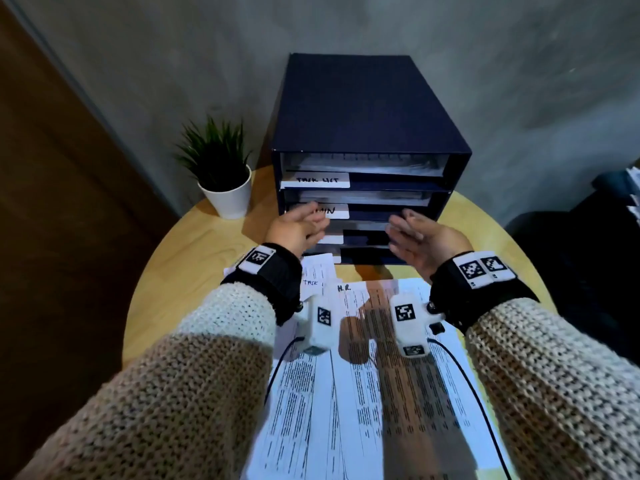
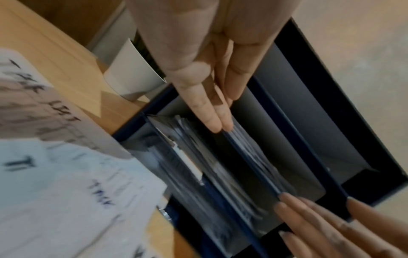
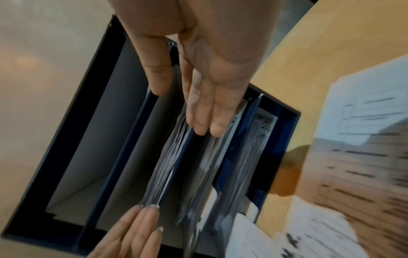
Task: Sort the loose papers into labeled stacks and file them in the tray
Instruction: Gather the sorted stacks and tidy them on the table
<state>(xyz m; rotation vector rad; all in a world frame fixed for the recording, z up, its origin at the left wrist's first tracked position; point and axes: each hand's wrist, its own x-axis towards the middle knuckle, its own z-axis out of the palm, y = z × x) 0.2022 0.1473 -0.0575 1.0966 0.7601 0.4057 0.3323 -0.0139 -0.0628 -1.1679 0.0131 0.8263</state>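
Note:
A dark blue tiered file tray [image 1: 370, 109] stands at the back of the table, with white labels reading TASK LIST [image 1: 315, 180] and ADMIN [image 1: 332, 211] on its shelf fronts. Filed papers [image 3: 198, 174] lie in the shelves. My left hand [image 1: 298, 226] and right hand [image 1: 422, 237] are at the tray's lower shelves, palms facing each other and fingers straight. The left fingertips [image 2: 217, 125] and the right fingertips [image 3: 207, 129] reach the front edge of a shelf's paper stack; neither hand grips anything. Loose printed sheets [image 1: 363, 375] lie under my wrists.
A potted plant in a white pot [image 1: 225, 195] stands left of the tray on the round wooden table [image 1: 166, 289]. Small sheets marked TASK [image 1: 311, 282] and H.R. [image 1: 344, 288] lie in front of the tray. Something dark [image 1: 588, 254] sits beyond the table's right edge.

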